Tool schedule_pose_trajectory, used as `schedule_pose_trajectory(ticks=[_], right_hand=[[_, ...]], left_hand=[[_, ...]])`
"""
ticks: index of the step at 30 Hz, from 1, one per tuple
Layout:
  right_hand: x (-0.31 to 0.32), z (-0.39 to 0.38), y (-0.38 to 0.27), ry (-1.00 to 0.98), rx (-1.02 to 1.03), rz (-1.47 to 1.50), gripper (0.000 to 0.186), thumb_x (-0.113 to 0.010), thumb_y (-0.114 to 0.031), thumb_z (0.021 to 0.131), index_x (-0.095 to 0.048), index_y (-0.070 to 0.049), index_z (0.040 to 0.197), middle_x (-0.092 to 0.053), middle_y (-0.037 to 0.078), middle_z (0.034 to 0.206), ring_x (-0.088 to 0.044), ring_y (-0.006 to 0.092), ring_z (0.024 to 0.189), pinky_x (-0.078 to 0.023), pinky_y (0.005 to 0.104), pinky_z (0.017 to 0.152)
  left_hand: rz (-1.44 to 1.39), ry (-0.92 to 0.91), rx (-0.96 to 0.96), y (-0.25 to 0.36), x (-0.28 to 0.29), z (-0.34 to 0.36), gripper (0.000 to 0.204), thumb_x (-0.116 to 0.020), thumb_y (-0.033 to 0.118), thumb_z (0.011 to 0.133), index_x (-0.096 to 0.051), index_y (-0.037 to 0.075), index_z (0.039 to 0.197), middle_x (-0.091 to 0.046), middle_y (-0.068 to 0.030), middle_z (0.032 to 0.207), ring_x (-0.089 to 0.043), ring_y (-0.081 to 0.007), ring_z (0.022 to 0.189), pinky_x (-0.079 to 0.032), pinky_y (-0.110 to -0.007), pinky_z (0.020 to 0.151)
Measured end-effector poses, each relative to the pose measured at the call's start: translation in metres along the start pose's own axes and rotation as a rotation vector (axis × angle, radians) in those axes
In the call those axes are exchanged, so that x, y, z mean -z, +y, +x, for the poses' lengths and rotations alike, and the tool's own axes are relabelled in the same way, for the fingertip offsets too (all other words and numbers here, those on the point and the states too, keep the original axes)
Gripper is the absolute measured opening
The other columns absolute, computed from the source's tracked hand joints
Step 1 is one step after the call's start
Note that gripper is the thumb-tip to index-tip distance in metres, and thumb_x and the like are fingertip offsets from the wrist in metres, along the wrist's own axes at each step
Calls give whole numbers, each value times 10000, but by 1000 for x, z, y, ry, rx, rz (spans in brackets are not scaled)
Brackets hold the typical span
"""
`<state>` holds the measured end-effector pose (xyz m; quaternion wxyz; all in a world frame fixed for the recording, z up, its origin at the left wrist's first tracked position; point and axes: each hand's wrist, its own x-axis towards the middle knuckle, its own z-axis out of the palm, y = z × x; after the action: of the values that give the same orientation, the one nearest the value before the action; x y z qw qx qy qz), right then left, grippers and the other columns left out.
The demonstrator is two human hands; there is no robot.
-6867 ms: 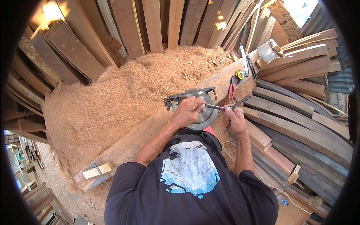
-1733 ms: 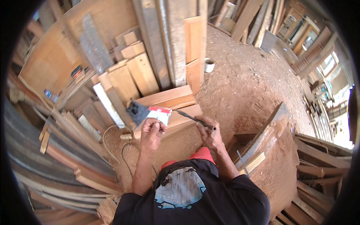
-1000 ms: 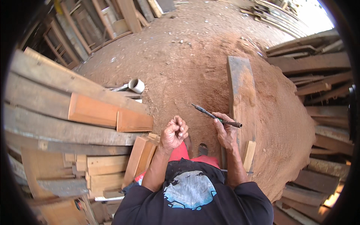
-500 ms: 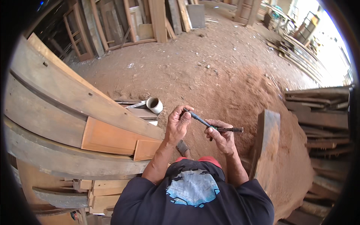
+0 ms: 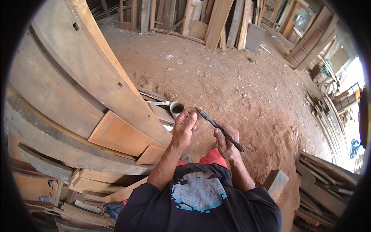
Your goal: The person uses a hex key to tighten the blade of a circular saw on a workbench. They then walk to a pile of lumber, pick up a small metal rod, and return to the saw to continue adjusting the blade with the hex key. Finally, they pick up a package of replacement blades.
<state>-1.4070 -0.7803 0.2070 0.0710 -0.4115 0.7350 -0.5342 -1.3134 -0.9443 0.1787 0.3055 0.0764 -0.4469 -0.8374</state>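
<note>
My right hand (image 5: pixel 228 140) is closed round a dark, rod-like tool (image 5: pixel 212 122), which slants from an open tubular end at lower right up to a thinner tip at upper left. My left hand (image 5: pixel 187 123) has its fingers curled at that thin tip; whether they pinch the tip or something small is too hidden to tell. Just beyond the left hand, on the ground, stands a white cylindrical container (image 5: pixel 177 104) beside loose wood offcuts (image 5: pixel 161 113).
Long boards with mortise holes (image 5: pixel 89 62) and orange panels (image 5: pixel 116 131) lean at my left. A plank end (image 5: pixel 275 183) is low at my right, near stacked wood (image 5: pixel 322 185). Doors and frames (image 5: pixel 177 19) line the back of the sawdust-covered floor (image 5: pixel 255 89).
The view has swung away from the circular saw seen earliest toward the open floor. My left hand has risen from apart to the tool's tip, and the tool now slants more steeply.
</note>
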Motion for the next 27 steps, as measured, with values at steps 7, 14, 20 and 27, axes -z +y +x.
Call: schedule_pose_trajectory(ticks=[7, 14, 20, 27], right_hand=[[22, 89, 69, -89, 233, -32, 303, -706, -64, 939, -696, 21, 1229, -696, 200, 857, -701, 332, 737, -533, 398, 661], [87, 180, 139, -277, 112, 15, 369, -620, -142, 986, -603, -22, 1335, -686, 250, 874, -695, 450, 828, -546, 478, 732], [123, 252, 179, -425, 161, -153, 397, -621, -111, 952, -590, -45, 1343, -672, 251, 829, -677, 465, 772, -523, 529, 681], [94, 310, 206, -424, 294, -9, 345, -608, -93, 959, -617, -41, 1301, -636, 244, 748, -658, 448, 676, -503, 508, 605]], left_hand=[[59, 118, -17, -37, -17, 90, 298, -628, 314, 1069, -691, 65, 1219, -479, 95, 715, -358, -2, 573, -269, -190, 513], [-104, 305, -18, -115, -89, 214, 277, -578, 328, 1087, -688, 77, 1046, -616, 34, 817, -453, -28, 591, -354, -206, 535], [-248, 371, -46, -144, -103, 272, 240, -589, 318, 1068, -668, 114, 970, -689, -18, 851, -487, -55, 581, -388, -217, 530], [-214, 480, -78, -144, -75, 318, 280, -558, 329, 1086, -658, 105, 951, -676, -46, 885, -492, -87, 618, -393, -218, 572]])
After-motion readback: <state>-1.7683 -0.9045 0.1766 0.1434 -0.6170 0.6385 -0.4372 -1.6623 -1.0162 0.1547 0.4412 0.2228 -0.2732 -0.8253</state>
